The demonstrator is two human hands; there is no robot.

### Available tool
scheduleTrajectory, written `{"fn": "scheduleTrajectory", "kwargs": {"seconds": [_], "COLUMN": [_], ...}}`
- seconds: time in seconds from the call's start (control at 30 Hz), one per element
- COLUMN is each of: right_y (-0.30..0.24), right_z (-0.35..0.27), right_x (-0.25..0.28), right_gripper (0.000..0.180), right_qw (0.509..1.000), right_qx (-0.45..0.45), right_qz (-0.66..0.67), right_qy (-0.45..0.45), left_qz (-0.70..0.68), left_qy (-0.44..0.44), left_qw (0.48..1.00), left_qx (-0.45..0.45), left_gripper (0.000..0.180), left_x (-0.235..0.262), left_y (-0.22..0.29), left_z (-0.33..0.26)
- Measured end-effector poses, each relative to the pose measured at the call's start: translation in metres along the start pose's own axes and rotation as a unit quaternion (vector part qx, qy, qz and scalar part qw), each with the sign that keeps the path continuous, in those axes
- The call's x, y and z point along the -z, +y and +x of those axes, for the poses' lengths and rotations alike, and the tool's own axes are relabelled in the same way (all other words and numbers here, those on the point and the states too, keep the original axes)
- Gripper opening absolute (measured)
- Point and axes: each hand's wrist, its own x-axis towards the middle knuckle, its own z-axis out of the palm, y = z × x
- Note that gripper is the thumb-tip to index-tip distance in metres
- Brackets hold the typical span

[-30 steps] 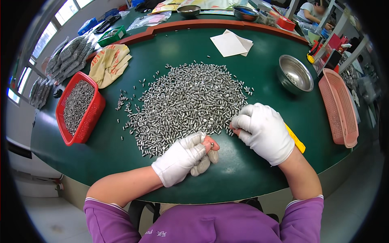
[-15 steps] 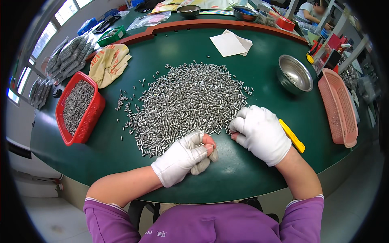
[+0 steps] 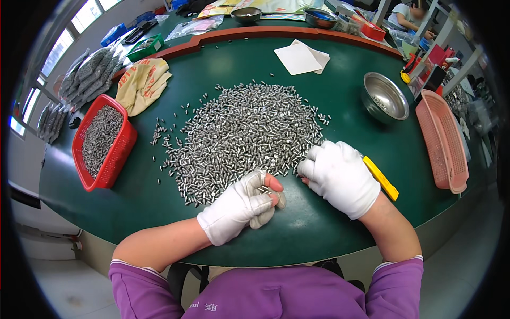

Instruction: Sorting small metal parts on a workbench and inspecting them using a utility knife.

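A broad heap of small silvery metal pins (image 3: 244, 125) covers the middle of the green table. Against its front edge is my left hand (image 3: 239, 207), in a white glove with bare fingertips showing. Its fingers are curled, and what lies within them cannot be made out. My right hand (image 3: 342, 179), gloved in white too, is closed at the heap's right front edge. Its fingertips point down and inward, mostly hidden beneath the hand, so anything pinched there is out of sight. Just right of that hand lies a yellow utility knife (image 3: 381, 178).
A red basket (image 3: 129, 139) full of pins stands at left, beside a yellowish cloth bag (image 3: 142, 87). On the right are a steel bowl (image 3: 396, 95) and a pink basket (image 3: 442, 143). White paper (image 3: 297, 58) lies at the back, before a red-brown ledge (image 3: 265, 32).
My right hand has shifted slightly left and its fingers have curled further in. The left thumb and index finger have moved a little; the heap looks the same.
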Motion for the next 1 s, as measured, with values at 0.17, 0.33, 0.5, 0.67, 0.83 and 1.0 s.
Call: {"fn": "scheduleTrajectory", "kwargs": {"seconds": [0.17, 0.33, 0.5, 0.67, 0.83, 1.0], "right_y": [-0.005, -0.017, -0.02, -0.018, -0.02, -0.023], "right_z": [0.003, 0.005, 0.007, 0.006, 0.006, 0.004], "right_x": [-0.002, -0.003, -0.005, -0.007, -0.006, -0.007], "right_gripper": [0.009, 0.011, 0.012, 0.021, 0.013, 0.015], "right_qw": [0.994, 0.914, 0.903, 0.934, 0.952, 0.961], "right_qx": [-0.028, -0.06, -0.052, -0.012, 0.013, 0.01], "right_qz": [0.098, 0.398, 0.42, 0.334, 0.27, 0.234], "right_qy": [0.035, 0.059, 0.076, 0.126, 0.146, 0.145], "left_qz": [-0.015, 0.025, 0.01, 0.022, 0.028, 0.043], "left_qy": [0.011, 0.029, 0.051, 0.059, 0.059, 0.065], "left_qw": [1.0, 0.999, 0.998, 0.998, 0.998, 0.997], "left_qx": [-0.002, 0.031, 0.019, 0.022, 0.016, 0.012], "left_gripper": [0.03, 0.027, 0.015, 0.01, 0.01, 0.011], "left_x": [0.001, -0.007, -0.007, -0.007, -0.008, -0.008], "left_y": [-0.003, 0.004, 0.0, 0.001, 0.001, 0.0], "left_z": [0.0, 0.0, -0.001, -0.001, -0.002, -0.002]}}
